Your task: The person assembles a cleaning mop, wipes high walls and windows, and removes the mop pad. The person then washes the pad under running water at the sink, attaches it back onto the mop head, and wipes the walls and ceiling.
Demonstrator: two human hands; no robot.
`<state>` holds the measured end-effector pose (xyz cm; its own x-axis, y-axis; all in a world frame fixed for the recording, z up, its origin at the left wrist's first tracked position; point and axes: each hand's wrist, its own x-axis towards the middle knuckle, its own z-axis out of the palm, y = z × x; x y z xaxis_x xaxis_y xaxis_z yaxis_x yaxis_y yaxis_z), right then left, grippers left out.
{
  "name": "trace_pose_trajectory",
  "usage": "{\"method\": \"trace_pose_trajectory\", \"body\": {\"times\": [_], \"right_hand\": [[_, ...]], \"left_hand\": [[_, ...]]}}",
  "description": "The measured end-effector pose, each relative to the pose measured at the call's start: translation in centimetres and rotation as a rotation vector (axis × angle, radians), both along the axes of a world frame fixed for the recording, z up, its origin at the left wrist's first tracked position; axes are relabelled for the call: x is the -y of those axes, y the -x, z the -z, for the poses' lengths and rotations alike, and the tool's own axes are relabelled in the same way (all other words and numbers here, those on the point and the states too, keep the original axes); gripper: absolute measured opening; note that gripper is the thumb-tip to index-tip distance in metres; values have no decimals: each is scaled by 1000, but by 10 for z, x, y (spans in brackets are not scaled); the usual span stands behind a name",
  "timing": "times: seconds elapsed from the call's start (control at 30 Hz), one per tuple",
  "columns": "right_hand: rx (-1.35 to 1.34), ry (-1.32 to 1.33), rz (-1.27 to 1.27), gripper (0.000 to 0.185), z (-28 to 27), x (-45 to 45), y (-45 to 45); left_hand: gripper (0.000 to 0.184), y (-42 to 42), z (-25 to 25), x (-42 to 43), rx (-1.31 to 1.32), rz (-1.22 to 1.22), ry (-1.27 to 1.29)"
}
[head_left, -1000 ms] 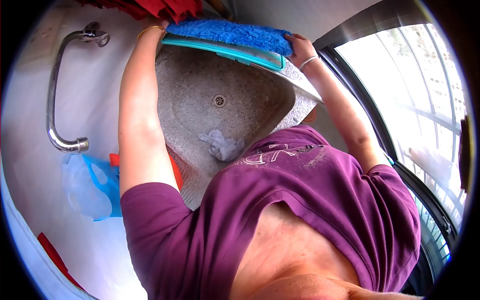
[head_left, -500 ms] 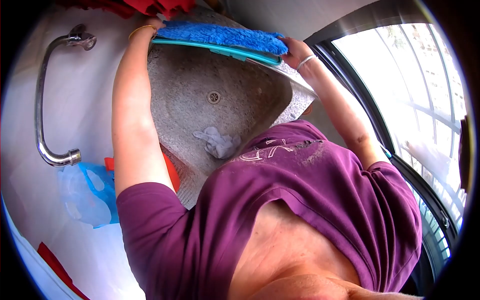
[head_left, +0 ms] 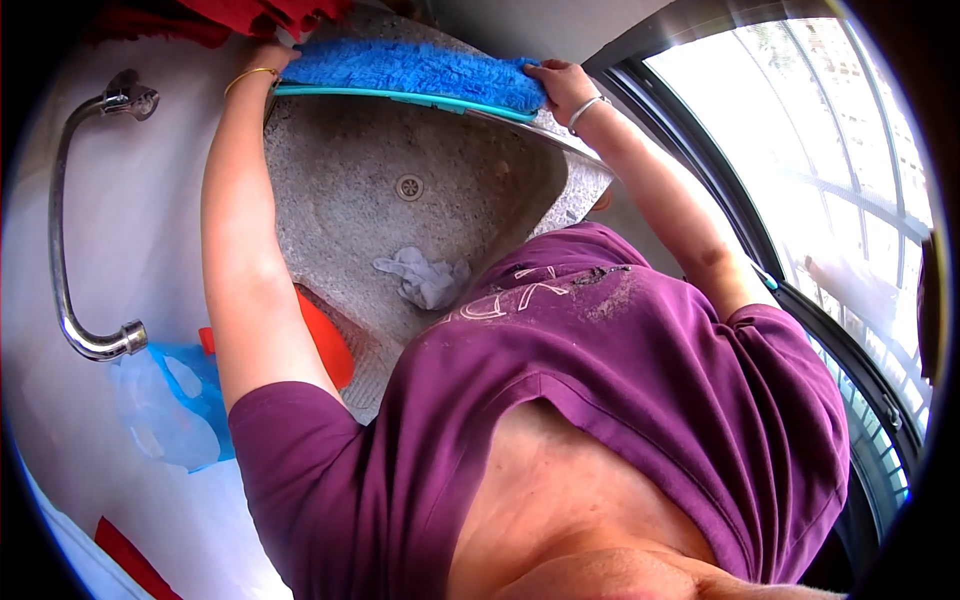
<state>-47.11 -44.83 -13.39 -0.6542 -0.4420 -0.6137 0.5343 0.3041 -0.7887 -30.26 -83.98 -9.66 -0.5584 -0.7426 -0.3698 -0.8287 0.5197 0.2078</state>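
A fluffy blue pad (head_left: 410,75) lies lengthwise along a flat turquoise-edged frame (head_left: 405,98) at the far rim of a stone sink. My left hand (head_left: 272,57) is closed on the pad's left end, its fingers partly hidden under red cloth. At the right end, my right hand (head_left: 562,88) pinches the blue pad between thumb and fingers. Down in the sink basin (head_left: 340,190), a crumpled pale cloth (head_left: 427,278) rests below the round drain (head_left: 409,187).
A curved metal faucet (head_left: 62,235) is on the wall at left. Below it are a blue and clear plastic bag (head_left: 180,400) and a red object (head_left: 322,340) beside my left arm. Red cloth (head_left: 250,14) hangs at the top. A barred window (head_left: 800,150) is at right.
Both hands and the blue pad have shifted left in the view, along with the sink and faucet. The pad now covers more of the frame, whose turquoise edge shows as a thinner strip.
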Motion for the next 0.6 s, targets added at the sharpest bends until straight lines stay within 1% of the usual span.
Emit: {"method": "trace_pose_trajectory", "body": {"times": [0.03, 0.07, 0.13, 0.17, 0.23, 0.27, 0.3, 0.33, 0.37, 0.4, 0.43, 0.47, 0.5, 0.53, 0.57, 0.6], "right_hand": [[-39, -63, -48, 27, -6, -2, -3], [-39, -65, -48, 27, -11, -3, -4], [-57, -137, -150, 33, -17, -6, -5], [-57, -138, -151, 33, -19, -8, -6], [-315, -165, -166, 34, -20, -15, -6], [-314, -166, -168, 34, -13, -23, -6], [-764, -279, -303, 35, -2, -33, -5], [-1216, -387, -437, 36, -3, -37, -6], [-1338, -336, -437, 29, -3, -43, -10], [-1337, -338, -438, 29, -4, -49, -14], [-1315, -154, -477, 26, -14, -50, -16], [-1287, 30, -511, 22, -26, -51, -19], [-1248, 130, -568, 19, -39, -50, -26], [-1227, 191, -693, 24, -44, -50, -30], [-1285, 194, -751, 24, -46, -46, -32], [-1344, 199, -810, 23, -46, -44, -33]], "left_hand": [[51, -2, 4, 1, -10, 16, 27], [51, -4, 6, 3, -10, 16, 25], [60, -8, 7, 5, -87, 54, 43], [60, -8, 6, 4, -87, 53, 43], [55, -7, -1, 0, -17, 49, 54], [55, -7, -8, -6, -15, 48, 52], [51, -5, -16, -12, 20, 59, 39], [48, -5, -20, -15, 55, 70, 25], [48, -8, -18, -14, 55, 70, 24], [43, -13, -13, -12, -47, 76, -19], [39, -16, -10, -10, -148, 81, -61], [39, -18, -8, -9, -148, 81, -62], [39, -21, -7, -9, -208, 19, -151], [39, -23, -5, -11, -268, -43, -240], [39, -23, -4, -12, -266, -40, -240], [38, -24, -3, -13, -314, -91, -308]]}}
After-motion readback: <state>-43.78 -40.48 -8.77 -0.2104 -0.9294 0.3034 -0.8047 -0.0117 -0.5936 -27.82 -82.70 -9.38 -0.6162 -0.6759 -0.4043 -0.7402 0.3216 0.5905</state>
